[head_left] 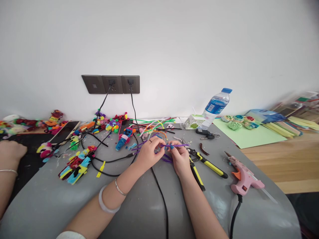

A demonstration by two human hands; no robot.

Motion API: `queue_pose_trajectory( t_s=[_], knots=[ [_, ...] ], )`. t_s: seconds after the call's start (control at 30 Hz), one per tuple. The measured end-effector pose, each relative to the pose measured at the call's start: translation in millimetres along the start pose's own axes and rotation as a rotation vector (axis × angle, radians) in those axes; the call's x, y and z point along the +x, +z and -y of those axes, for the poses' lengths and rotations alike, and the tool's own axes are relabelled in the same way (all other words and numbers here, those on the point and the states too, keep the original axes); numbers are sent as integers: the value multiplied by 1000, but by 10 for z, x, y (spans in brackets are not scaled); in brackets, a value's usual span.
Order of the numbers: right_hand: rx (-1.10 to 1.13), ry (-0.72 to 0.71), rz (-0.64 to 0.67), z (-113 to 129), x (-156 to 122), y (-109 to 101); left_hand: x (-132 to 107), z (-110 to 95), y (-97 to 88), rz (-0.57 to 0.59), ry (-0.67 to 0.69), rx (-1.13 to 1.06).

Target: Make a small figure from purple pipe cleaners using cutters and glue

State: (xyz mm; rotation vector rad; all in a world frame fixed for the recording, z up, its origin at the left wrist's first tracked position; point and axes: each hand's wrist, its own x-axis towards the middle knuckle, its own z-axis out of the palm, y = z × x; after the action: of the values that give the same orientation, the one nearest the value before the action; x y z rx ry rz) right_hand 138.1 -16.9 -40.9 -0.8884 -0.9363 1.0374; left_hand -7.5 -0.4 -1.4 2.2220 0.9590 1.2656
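Note:
Both my hands meet over the middle of the grey table, pinching a purple pipe cleaner (pixel 180 145). My left hand (pixel 151 152) has its thumb and finger closed at the left end of the stem. The fingers of my right hand (pixel 179 158) grip it a little farther right, and its free end sticks out past them. More purple pipe cleaners (pixel 167 160) lie on the table under and between the hands. Right beside my right hand rest yellow-and-black pliers (pixel 209 165), their handles spread.
A pink glue gun (pixel 245 177) lies at the right, its cord running to the front edge. Fuzzy pipe-cleaner figures (pixel 77 166) and black cables (pixel 159 192) cover the left. Behind stand a tilted water bottle (pixel 215 108) and small carton (pixel 193 121). Another person's hand (pixel 11 154) rests far left.

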Motion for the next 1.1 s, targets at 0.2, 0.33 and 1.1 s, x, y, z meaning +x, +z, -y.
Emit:
queue_pose_trajectory(
  t_s=[0.2,0.33,1.1],
  knots=[
    [19,11,-4,7,-2,2,-9,11,9,4,-7,2],
    [11,12,-4,1,0,-5,-10,10,11,5,-3,1],
    [45,34,-16,-12,4,-6,-12,21,12,16,-5,-1]
  ],
)
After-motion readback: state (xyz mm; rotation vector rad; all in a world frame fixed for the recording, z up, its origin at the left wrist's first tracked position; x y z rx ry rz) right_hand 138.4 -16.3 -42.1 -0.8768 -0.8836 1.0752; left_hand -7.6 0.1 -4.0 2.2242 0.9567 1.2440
